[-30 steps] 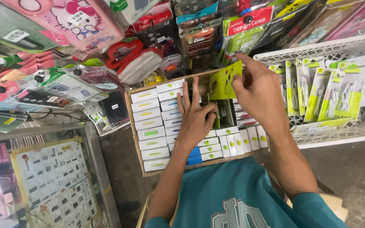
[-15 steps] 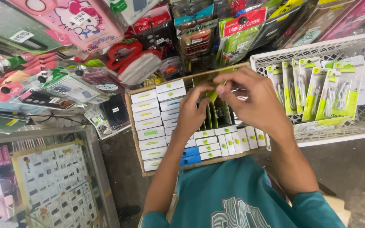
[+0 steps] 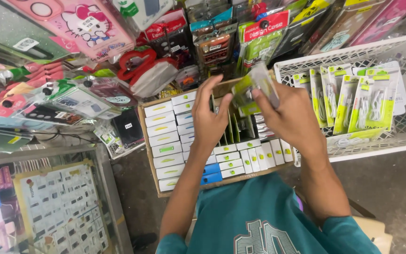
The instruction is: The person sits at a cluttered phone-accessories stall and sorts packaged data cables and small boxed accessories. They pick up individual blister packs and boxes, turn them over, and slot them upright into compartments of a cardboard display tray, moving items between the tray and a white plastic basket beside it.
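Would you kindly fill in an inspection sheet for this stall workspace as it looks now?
Surface: cardboard box on the person's lap, grey floor below.
Job's things: green-and-clear packet above the box; white small boxes in rows.
Clutter: hanging phone cases; white basket of green cable packs.
Grips: right hand holds the packet; left hand touches it, fingers among upright packets.
Cables: only packaged ones.
Surroundings: glass display case.
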